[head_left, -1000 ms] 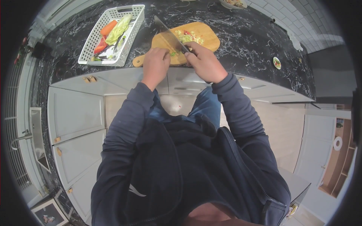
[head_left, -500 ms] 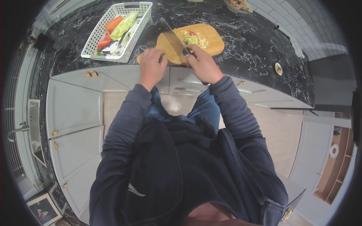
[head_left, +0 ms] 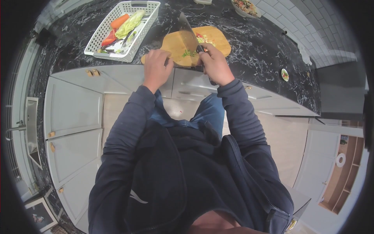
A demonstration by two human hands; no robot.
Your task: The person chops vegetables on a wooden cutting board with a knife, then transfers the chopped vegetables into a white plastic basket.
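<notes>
A knife [head_left: 188,33] with a wide blade and dark handle is gripped in my right hand [head_left: 214,64], its blade slanting up and left over the wooden cutting board [head_left: 173,43]. Green chopped bits [head_left: 189,53] lie left of the blade near the board's front edge. Pale and red chopped pieces [head_left: 204,38] sit on the right part of the board, partly behind the blade. My left hand [head_left: 157,67] is at the board's front left edge, fingers bent and close together; whether anything is under them is hidden.
At the back left stands a white perforated basket [head_left: 92,45] with a carrot [head_left: 119,22], lettuce [head_left: 130,24] and a red piece [head_left: 109,38]. A bowl of food [head_left: 246,8] is at the back. A small oval item [head_left: 284,75] lies on the right of the dark counter.
My right hand and the knife have moved right across the board. Green bits left of the blade now show. My left hand stays near the board's left edge.
</notes>
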